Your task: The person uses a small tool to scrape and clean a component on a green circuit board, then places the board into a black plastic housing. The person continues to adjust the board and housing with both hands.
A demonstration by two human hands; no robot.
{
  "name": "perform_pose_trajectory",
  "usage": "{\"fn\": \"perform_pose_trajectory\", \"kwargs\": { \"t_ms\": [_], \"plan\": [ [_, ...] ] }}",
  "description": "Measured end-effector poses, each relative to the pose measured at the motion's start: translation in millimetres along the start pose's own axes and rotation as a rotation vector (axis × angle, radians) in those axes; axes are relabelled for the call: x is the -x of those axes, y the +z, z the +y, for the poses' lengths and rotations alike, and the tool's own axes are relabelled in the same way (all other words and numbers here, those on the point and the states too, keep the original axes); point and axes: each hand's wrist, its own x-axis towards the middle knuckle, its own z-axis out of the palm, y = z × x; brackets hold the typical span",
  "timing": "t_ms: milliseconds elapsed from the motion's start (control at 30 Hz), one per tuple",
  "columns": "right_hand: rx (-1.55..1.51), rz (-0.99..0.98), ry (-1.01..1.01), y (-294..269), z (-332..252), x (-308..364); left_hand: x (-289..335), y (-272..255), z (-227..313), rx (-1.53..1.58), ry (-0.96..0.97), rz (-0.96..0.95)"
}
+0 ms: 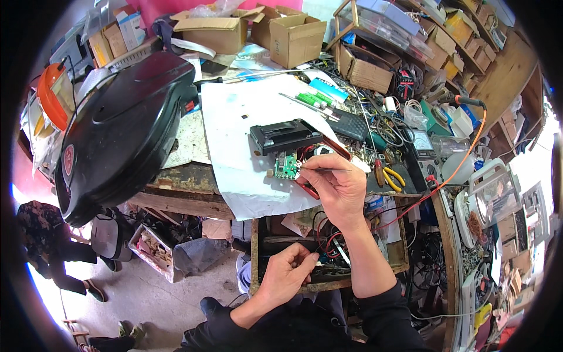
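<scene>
You curl your left hand (284,274) over the open drawer (400,256); whether its grip is closed on anything cannot be told. Your right grip (340,190) is clamped on a thin tool (340,170) at the green circuit board (286,166), just before the black case (287,136) on the bench (185,203).

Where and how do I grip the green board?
Board: probably its near edge, from the near left with the left hand. That edge borders bare paper; the right hand is at its right end, the black case beyond it.
</scene>
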Motion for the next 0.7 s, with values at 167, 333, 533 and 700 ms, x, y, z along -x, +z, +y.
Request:
{"fn": "perform_pose_trajectory", "kwargs": {
  "t_ms": [167,333,533,700],
  "plan": [
    [-0.003,-0.006,-0.003,-0.1,1.3,-0.2,-0.1,-0.4,-1.1,0.002,0.001,0.000],
    [0.001,-0.006,-0.004,0.2,0.5,-0.9,-0.5,-0.3,-2.0,0.005,0.007,-0.003],
    [0.020,-0.010,-0.019,0.3,0.3,-1.1,-0.4,0.0,0.2,-0.018,0.002,0.000],
    [0.052,-0.068,-0.037,-2.2,-2.6,-1.6,0.3,-0.7,-1.6,0.004,-0.011,-0.002]
  ]
}}
